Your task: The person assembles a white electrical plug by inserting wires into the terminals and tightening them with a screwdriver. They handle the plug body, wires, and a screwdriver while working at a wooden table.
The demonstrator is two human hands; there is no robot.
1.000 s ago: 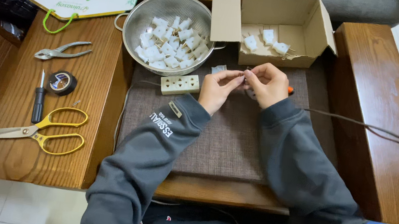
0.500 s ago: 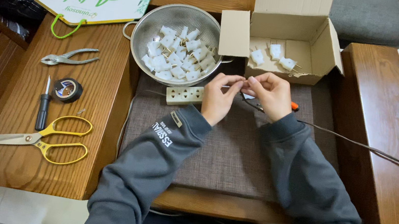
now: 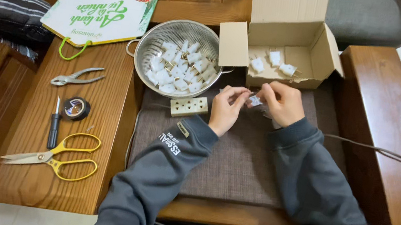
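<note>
My left hand (image 3: 226, 108) and my right hand (image 3: 282, 103) meet over a grey-brown mat (image 3: 235, 158), just in front of an open cardboard box (image 3: 284, 41). Between their fingertips they pinch a small white plug (image 3: 254, 101). The box holds three more white plugs (image 3: 273, 64). A metal colander (image 3: 177, 55) to the left of the box is filled with several white plugs. A cream socket strip (image 3: 189, 106) lies on the mat beside my left wrist.
On the wooden side table (image 3: 100, 130) at left lie pliers (image 3: 75, 77), a small tape roll (image 3: 76, 108), a screwdriver (image 3: 55, 123) and yellow scissors (image 3: 52, 159). A colourful calendar (image 3: 106, 4) lies behind. A thin cable (image 3: 386, 152) runs right over the wooden armrest.
The view has shifted, so everything sits lower in the frame. Both hands stay together on the small plug; their grip looks the same.
</note>
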